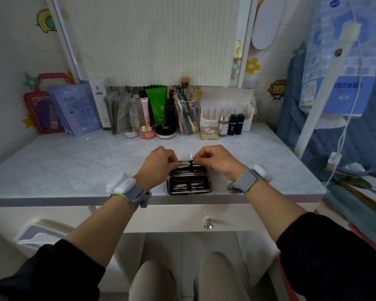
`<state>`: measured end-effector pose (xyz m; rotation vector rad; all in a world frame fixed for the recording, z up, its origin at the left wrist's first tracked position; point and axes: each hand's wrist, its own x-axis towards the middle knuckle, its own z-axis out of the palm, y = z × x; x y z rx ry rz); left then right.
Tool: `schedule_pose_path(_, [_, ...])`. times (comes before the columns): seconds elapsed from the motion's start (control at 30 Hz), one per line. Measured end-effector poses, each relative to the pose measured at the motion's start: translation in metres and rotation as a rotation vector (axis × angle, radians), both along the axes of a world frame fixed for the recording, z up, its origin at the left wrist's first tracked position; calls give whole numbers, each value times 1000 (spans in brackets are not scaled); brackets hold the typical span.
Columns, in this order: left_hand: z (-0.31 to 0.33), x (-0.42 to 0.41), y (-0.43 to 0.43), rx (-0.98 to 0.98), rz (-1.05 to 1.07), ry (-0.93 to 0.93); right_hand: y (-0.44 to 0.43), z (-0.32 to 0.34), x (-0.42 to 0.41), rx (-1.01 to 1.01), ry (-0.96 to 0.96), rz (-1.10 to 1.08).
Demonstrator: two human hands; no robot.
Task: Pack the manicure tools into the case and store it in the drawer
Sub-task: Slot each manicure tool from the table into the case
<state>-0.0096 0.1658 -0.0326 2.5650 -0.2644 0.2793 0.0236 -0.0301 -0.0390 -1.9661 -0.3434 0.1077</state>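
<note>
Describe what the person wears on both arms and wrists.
Both arms have dark sleeves pushed up to the forearm. Each wrist carries a grey band with a thin yellow-green edge and a white rounded device on it. The left hand and right hand are bare.

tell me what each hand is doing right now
Left hand: pinched on a tool in the case.
Right hand: pinched at the same tool; grip unclear.

Single head-worn wide-angle view, aimed forward and down. The table (74,170) edge was seen from close above, the hands (159,166) framed at centre, knees at the bottom, the wall at the top. Edges were bent by the lens.
</note>
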Motion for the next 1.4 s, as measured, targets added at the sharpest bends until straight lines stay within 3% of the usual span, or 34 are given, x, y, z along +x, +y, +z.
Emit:
schedule_pose_path(0.5, [1,-6,-8,104,30,23,-3,-4,-1,-210,-25,12])
schedule_pose_path(0.87, [7,-7,-11,37,-4,89,-5,-5,-2,-210,-6,12])
schedule_pose_path(1.13, [1,-6,-15,74,-1,31,-4,-5,-3,-221,-14,3])
schedule_pose_path(1.4, [4,-16,-13,20,173,-8,-2,-5,-5,-206,-13,-49])
